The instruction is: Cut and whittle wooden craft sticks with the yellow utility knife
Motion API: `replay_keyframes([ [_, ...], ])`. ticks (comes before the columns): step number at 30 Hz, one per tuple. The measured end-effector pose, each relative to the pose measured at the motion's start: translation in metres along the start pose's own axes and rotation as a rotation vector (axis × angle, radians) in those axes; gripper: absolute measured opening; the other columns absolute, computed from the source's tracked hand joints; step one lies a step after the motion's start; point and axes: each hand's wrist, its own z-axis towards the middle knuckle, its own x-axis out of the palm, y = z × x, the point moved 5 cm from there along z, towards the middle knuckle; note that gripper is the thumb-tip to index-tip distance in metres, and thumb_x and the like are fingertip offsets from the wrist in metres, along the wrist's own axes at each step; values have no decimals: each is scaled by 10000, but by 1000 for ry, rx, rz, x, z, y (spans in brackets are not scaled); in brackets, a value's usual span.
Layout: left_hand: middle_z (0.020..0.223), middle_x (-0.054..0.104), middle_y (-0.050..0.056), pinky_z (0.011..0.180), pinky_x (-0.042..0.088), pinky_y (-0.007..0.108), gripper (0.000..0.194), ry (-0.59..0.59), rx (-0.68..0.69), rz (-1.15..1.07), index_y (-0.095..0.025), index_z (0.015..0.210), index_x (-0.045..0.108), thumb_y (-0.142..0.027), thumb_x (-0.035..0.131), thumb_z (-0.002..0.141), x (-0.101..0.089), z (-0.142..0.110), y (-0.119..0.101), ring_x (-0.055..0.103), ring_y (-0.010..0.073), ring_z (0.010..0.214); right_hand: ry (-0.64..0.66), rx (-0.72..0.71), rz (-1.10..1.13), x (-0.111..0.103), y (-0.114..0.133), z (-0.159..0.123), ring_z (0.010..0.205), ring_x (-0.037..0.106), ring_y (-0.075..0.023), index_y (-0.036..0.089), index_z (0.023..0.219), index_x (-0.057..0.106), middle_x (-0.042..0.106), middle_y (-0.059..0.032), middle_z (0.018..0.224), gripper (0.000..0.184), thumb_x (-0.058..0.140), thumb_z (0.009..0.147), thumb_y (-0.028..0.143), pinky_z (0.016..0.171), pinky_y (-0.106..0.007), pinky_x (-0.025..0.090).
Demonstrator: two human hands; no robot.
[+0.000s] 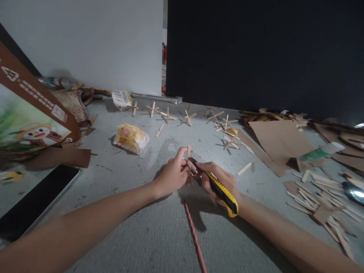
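My left hand (172, 175) pinches a short wooden stick (189, 151), which stands upright between its fingers. In my right hand (218, 176) is a yellow and black utility knife (223, 191), its front end against or very close to the stick. The blade itself is too small to make out. Below both hands a pink twisted pencil-like rod (194, 235) lies on the grey table (136, 235). Beyond them stands a row of small crossed-stick pieces, among them one at the middle (187, 118) and one further left (153, 110).
Loose wooden sticks (315, 197) are heaped at the right, near a glue stick (322, 151) and brown cardboard (274, 142). To the left lie a phone (40, 203), a printed bag (34, 113) and a yellow wrapped packet (131, 138). Panels rise behind the table.
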Motion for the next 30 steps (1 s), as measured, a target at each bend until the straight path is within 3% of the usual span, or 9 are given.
replay_keyframes([
  [4, 737, 705, -37, 578, 542, 238, 388, 15, 25, 28, -247, 1329, 450, -204, 623, 984, 0, 0, 0, 702, 154, 577, -6, 39, -4, -1, -1, 0, 691, 759, -152, 257, 1275, 652, 771, -34, 927, 301, 538, 1033, 119, 634, -261, 646],
  [10, 765, 728, -27, 610, 565, 247, 313, -2, 8, 25, -257, 1261, 452, -195, 602, 993, -2, 0, 1, 731, 162, 609, 4, 71, 14, 0, -2, -1, 676, 755, -161, 269, 1269, 666, 765, -31, 913, 277, 533, 1049, 165, 626, -271, 642],
  [20, 767, 715, -35, 626, 569, 249, 255, -3, -15, -22, -260, 1196, 411, -147, 542, 1010, 0, 2, 1, 744, 168, 639, 14, 33, 23, 4, -1, -4, 686, 753, -174, 233, 1272, 646, 757, -43, 929, 301, 566, 1010, 107, 637, -271, 621],
  [26, 730, 690, -57, 605, 541, 223, 282, -35, -3, 0, -261, 1210, 435, -129, 556, 992, 0, 2, 2, 741, 161, 633, 80, -176, -136, 7, 3, -2, 801, 779, -206, 209, 1395, 590, 778, -86, 975, 472, 539, 972, 4, 701, -304, 651],
  [30, 730, 710, -42, 578, 556, 233, 310, -24, -19, -1, -253, 1267, 444, -171, 574, 999, 1, 2, 5, 755, 180, 613, 79, -201, -178, 6, 3, -3, 814, 786, -213, 205, 1437, 578, 786, -99, 985, 490, 545, 986, 15, 709, -310, 661],
])
